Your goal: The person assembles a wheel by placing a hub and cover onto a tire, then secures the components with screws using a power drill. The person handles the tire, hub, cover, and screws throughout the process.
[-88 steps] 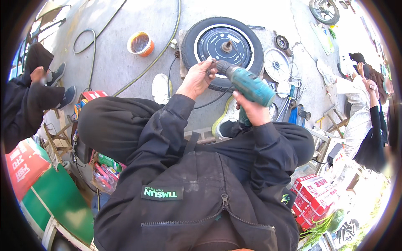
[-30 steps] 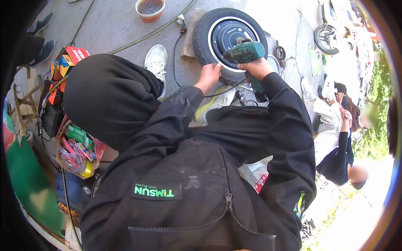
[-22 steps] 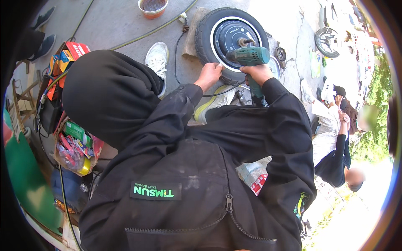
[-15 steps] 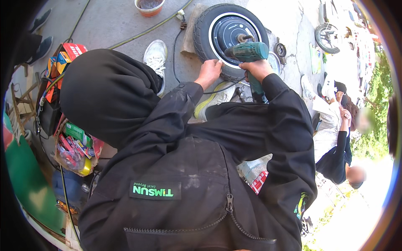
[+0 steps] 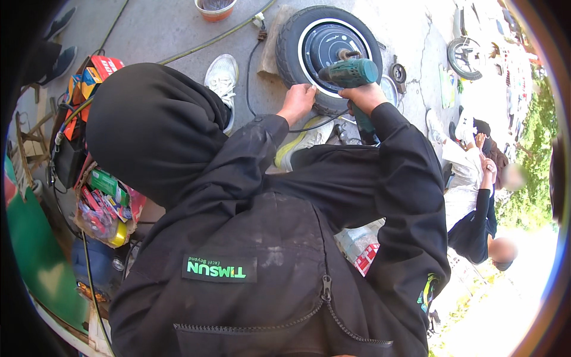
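A wheel with a black tyre (image 5: 289, 56), white rim and dark hub (image 5: 324, 44) leans over the ground in front of me. My right hand (image 5: 367, 96) grips a teal power drill (image 5: 351, 72) by its handle. The drill's body lies over the hub's right side, below the metal axle end (image 5: 346, 54); whether its tip touches the hub I cannot see. My left hand (image 5: 298, 103) is at the near left edge of the tyre. Its thumb and fingers are drawn together by the white rim, and anything between them is too small to make out.
A wooden block (image 5: 270, 47) is against the tyre's left side. Cables cross the ground near my shoes (image 5: 222, 77). An orange-brown bowl (image 5: 215, 9) stands at the far side, a crate of packages (image 5: 107, 205) at left. People sit at right, near another wheel (image 5: 465, 58).
The drill and my right hand have shifted very slightly left. My left hand keeps its place at the rim, and the wheel stays still.
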The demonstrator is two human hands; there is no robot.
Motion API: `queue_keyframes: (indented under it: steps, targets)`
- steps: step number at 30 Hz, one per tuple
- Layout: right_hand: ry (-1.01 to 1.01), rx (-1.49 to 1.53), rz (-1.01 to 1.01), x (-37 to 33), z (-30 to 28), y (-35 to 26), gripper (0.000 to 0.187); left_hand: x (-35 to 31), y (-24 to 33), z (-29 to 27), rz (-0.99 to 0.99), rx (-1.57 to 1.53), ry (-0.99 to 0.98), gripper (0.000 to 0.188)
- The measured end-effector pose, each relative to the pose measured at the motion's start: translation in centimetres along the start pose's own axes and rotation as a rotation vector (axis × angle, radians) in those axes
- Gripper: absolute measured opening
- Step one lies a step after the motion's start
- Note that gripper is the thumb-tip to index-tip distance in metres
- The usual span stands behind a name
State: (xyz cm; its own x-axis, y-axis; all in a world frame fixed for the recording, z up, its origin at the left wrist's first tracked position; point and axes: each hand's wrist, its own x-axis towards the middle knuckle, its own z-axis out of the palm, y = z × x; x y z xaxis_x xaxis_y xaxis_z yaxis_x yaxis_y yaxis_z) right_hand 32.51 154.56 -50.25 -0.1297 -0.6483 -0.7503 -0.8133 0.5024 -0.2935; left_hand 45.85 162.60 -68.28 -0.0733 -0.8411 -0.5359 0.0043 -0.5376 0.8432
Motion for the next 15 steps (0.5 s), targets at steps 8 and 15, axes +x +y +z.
queue_keyframes:
  steps: [8,15]
  targets:
    - [0.004,-0.018,0.003,0.4,-0.2,0.3,0.034,-0.2,0.4,0.0,-0.016,0.008,-0.003,0.035]
    - [-0.015,0.013,-0.014,0.3,-0.4,0.1,0.031,-0.7,0.9,-0.1,0.011,-0.043,-0.011,0.035]
